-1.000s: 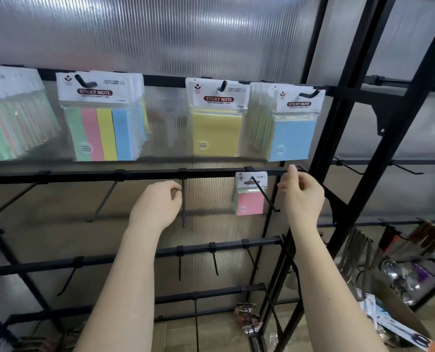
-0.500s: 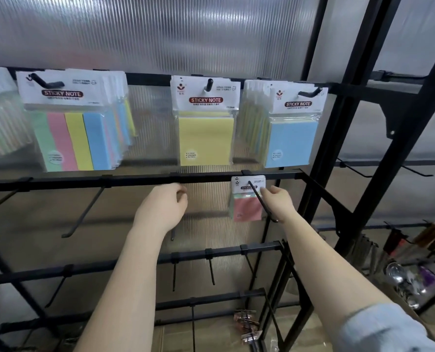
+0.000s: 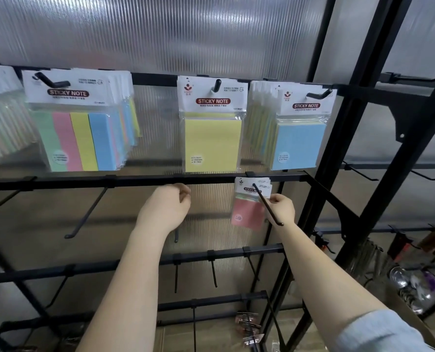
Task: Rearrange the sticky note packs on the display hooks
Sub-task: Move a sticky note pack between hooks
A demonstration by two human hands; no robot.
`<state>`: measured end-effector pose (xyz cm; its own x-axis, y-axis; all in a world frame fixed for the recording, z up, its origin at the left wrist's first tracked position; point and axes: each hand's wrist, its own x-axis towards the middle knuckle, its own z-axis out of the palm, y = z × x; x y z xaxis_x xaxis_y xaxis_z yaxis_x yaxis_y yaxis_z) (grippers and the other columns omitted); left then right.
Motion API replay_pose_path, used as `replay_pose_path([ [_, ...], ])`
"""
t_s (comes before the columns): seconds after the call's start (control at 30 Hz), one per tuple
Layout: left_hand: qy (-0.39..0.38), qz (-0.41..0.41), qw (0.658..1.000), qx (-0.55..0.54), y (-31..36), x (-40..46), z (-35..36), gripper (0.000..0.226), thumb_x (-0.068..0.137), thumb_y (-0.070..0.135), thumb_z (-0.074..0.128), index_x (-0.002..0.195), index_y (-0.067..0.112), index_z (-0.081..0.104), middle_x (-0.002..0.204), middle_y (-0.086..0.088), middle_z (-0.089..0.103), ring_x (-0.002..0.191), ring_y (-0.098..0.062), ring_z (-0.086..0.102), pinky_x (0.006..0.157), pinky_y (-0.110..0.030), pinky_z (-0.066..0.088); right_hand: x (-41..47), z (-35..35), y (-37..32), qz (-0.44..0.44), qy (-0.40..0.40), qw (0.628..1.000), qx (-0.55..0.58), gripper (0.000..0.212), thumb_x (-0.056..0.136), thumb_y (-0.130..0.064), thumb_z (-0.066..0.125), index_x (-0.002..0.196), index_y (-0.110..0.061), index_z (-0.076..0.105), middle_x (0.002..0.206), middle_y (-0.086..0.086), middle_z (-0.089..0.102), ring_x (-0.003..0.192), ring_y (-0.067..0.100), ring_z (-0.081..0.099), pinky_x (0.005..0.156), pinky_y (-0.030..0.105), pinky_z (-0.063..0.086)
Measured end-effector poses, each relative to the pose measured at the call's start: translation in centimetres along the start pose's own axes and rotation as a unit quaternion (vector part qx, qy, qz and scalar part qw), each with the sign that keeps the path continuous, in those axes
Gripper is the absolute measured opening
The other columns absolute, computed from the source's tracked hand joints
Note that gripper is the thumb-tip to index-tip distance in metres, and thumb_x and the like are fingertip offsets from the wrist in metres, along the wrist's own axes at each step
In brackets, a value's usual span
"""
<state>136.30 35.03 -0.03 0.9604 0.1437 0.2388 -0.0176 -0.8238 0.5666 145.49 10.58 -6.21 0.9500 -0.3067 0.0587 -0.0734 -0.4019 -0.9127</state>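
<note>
I see the black metal display rack point(image 3: 140, 179) carrying striped, yellow and blue sticky note packs on its top hooks. My right hand point(image 3: 281, 209) pinches the small pink sticky note pack point(image 3: 249, 212) hanging on the middle-rail black hook point(image 3: 267, 204); my left hand point(image 3: 167, 208) is loosely curled, grasping nothing I can make out.

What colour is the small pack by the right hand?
Pink, in the head view: small pack, right hand.

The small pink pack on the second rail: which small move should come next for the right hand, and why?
Probably slide the small pink pack forward along its hook toward the upturned tip. The right hand pinches the pack's right edge, the hook passes through its header, and the pack hangs near the rail. The left hand holds no pack.
</note>
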Motion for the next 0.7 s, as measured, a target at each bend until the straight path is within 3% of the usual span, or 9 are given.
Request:
replay_pose_path([
  [0.03, 0.0, 0.001, 1.0, -0.002, 0.0, -0.1, 0.0, 0.024, 0.096, 0.028, 0.044, 0.113, 0.027, 0.06, 0.114, 0.004, 0.06, 0.079, -0.013, 0.06, 0.068, -0.027, 0.048, -0.1, 0.0, 0.0, -0.004, -0.008, 1.0, 0.01, 0.028, 0.089, -0.034, 0.064, 0.091, -0.007, 0.066, 0.076, 0.003, 0.063, 0.07, 0.022, 0.058, 0.068, 0.031, 0.047],
  [0.17, 0.0, 0.014, 1.0, 0.011, -0.3, -0.5, 0.0, 0.029, 0.096, 0.027, 0.045, 0.12, 0.025, 0.059, 0.124, 0.004, 0.059, 0.105, -0.015, 0.056, 0.075, -0.025, 0.04, -0.9, -0.1, 0.0, 0.018, -0.038, 0.996, 0.072, 0.024, 0.09, -0.035, 0.062, 0.079, -0.014, 0.064, 0.059, -0.004, 0.053, 0.055, 0.011, 0.047, 0.057, 0.026, 0.041],
  [0.27, 0.001, 0.016, 1.0, 0.009, -0.5, -1.0, -0.2, 0.028, 0.095, 0.026, 0.045, 0.12, 0.025, 0.06, 0.125, 0.003, 0.059, 0.107, -0.015, 0.055, 0.076, -0.025, 0.039, -1.5, -0.3, 0.0, 0.037, -0.067, 0.991, 0.107, 0.037, 0.091, -0.034, 0.061, 0.089, 0.002, 0.069, 0.059, 0.002, 0.045, 0.055, 0.013, 0.037, 0.054, 0.025, 0.031],
  [0.4, 0.006, 0.011, 1.0, 0.004, -0.6, -1.8, -0.5, 0.029, 0.096, 0.027, 0.044, 0.12, 0.024, 0.06, 0.123, 0.002, 0.059, 0.095, -0.009, 0.051, 0.073, -0.024, 0.039, -2.8, -1.1, 0.0, 0.047, -0.072, 0.987, 0.135, 0.029, 0.093, -0.033, 0.057, 0.074, -0.013, 0.066, 0.044, -0.012, 0.049, 0.043, 0.005, 0.043, 0.047, 0.018, 0.034],
  [0.47, 0.008, 0.013, 1.0, 0.002, -0.6, -2.5, -0.7, 0.028, 0.096, 0.026, 0.044, 0.12, 0.024, 0.06, 0.123, 0.002, 0.06, 0.094, -0.008, 0.051, 0.073, -0.024, 0.039, -3.5, -1.6, 0.0, 0.045, -0.071, 0.985, 0.153, 0.029, 0.093, -0.029, 0.055, 0.072, -0.01, 0.06, 0.057, -0.001, 0.054, 0.053, 0.011, 0.047, 0.053, 0.021, 0.036],
  [0.53, 0.009, 0.017, 1.0, 0.005, -0.5, -3.2, -1.0, 0.028, 0.096, 0.025, 0.044, 0.119, 0.024, 0.06, 0.122, 0.004, 0.06, 0.092, -0.01, 0.053, 0.073, -0.025, 0.04, -4.4, -2.2, 0.0, 0.047, -0.063, 0.983, 0.163, 0.024, 0.091, -0.024, 0.052, 0.07, -0.013, 0.049, 0.066, 0.008, 0.041, 0.06, 0.018, 0.036, 0.057, 0.027, 0.026],
  [0.6, 0.012, 0.017, 1.0, 0.006, -0.5, -4.0, -1.2, 0.027, 0.096, 0.025, 0.045, 0.118, 0.025, 0.06, 0.119, 0.005, 0.061, 0.083, -0.006, 0.049, 0.069, -0.024, 0.04, -5.4, -2.8, -0.1, 0.049, -0.043, 0.986, 0.155, 0.029, 0.088, -0.021, 0.051, 0.062, -0.018, 0.039, 0.061, 0.003, 0.031, 0.058, 0.016, 0.026, 0.056, 0.028, 0.018],
  [0.7, 0.017, 0.017, 1.0, 0.002, -0.5, -5.1, -1.7, 0.027, 0.096, 0.025, 0.045, 0.118, 0.026, 0.06, 0.115, 0.007, 0.061, 0.076, -0.001, 0.045, 0.058, -0.018, 0.036, -7.3, -3.8, -0.2, 0.049, -0.024, 0.99, 0.132, 0.026, 0.088, -0.022, 0.052, 0.063, -0.017, 0.051, 0.054, -0.004, 0.036, 0.054, 0.014, 0.029, 0.052, 0.026, 0.02],
])
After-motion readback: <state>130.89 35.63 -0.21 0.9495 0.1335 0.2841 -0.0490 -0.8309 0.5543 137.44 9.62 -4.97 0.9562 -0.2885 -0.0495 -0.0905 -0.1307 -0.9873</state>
